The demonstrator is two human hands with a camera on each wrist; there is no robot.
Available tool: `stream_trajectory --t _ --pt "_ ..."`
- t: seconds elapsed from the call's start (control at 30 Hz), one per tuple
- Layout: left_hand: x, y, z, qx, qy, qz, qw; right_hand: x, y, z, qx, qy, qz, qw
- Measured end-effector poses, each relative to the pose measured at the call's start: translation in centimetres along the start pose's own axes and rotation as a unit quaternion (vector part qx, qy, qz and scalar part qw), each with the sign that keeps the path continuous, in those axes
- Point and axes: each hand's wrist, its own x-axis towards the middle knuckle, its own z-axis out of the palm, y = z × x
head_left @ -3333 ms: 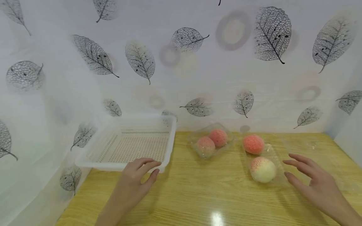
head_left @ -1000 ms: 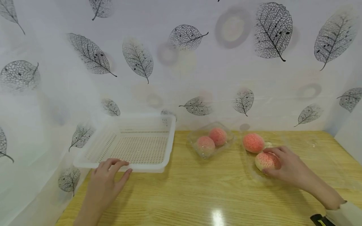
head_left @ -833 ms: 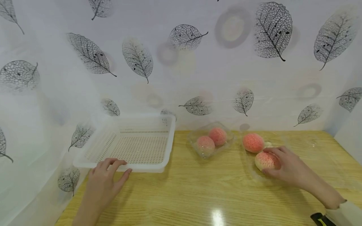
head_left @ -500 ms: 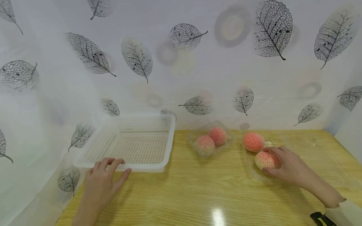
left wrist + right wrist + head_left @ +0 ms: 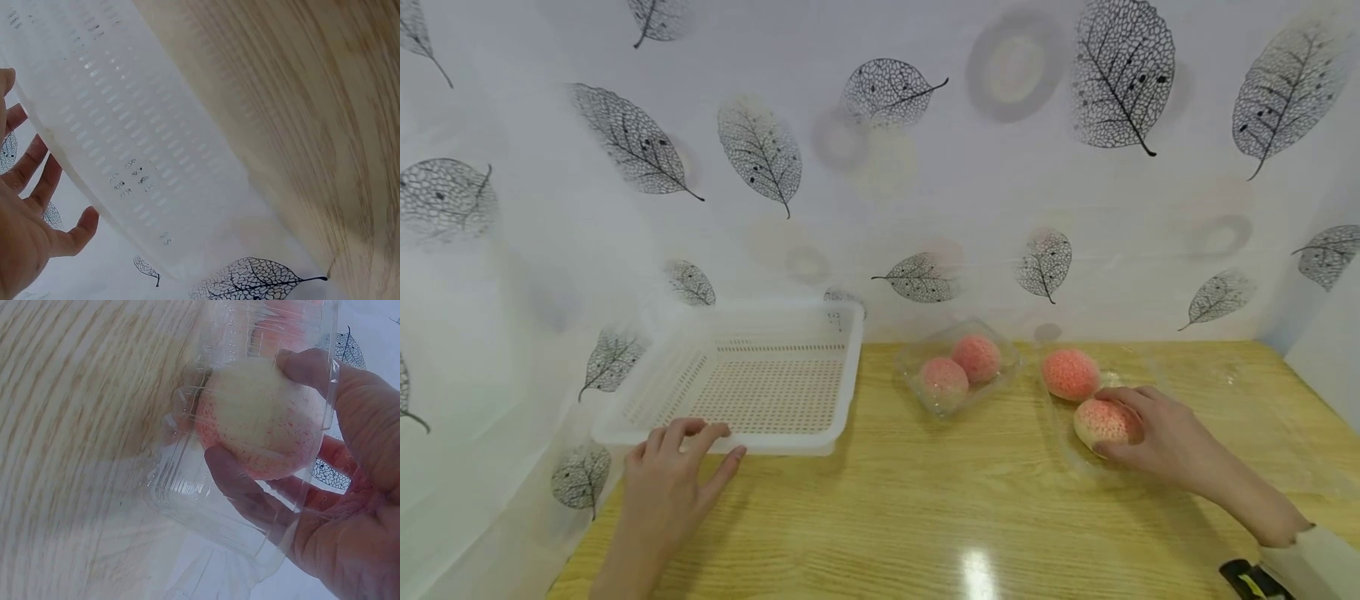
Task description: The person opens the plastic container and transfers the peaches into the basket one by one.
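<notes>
My left hand [image 5: 670, 479] rests at the front rim of a white perforated plastic basket [image 5: 838, 417], fingers spread and loosely bent. In the left wrist view its fingertips touch the basket's edge [image 5: 69, 165]. My right hand [image 5: 1172, 442] grips a cream-and-pink speckled peach [image 5: 1105, 423], thumb on one side and fingers on the other. That peach sits low in a clear plastic clamshell box [image 5: 187, 500], whose wall shows in front of it in the right wrist view. A redder peach [image 5: 1071, 374] lies just behind it in the same box.
A second clear box [image 5: 917, 367] with two peaches [image 5: 977, 358] stands between the basket and the first box. The open box's clear lid [image 5: 1232, 392] lies flat to the right. A leaf-printed white curtain [image 5: 880, 183] borders the wooden table [image 5: 880, 517].
Over three seconds my right hand has come down onto the front peach, which now shows more of its pink side. My left hand has moved left along the basket rim.
</notes>
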Motion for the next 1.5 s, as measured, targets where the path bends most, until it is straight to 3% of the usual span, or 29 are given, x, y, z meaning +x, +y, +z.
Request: stream_trajectory --t 0.27,0.77,1.5 --pt "-0.2 -0.5 0.1 -0.01 0.009 0.012 0.9998 -0.1 -0.1 0.0 0.003 0.008 -0.004 1.0" --pt "-0.2 -0.4 0.0 -0.028 0.005 0.004 0.9996 -0.3 -0.1 0.0 0.001 0.029 -0.011 0.9995" --pt "-0.3 -0.2 -0.1 -0.036 0.021 -0.005 0.9991 -0.6 -1.6 -0.7 0.029 0.142 -0.024 0.9891"
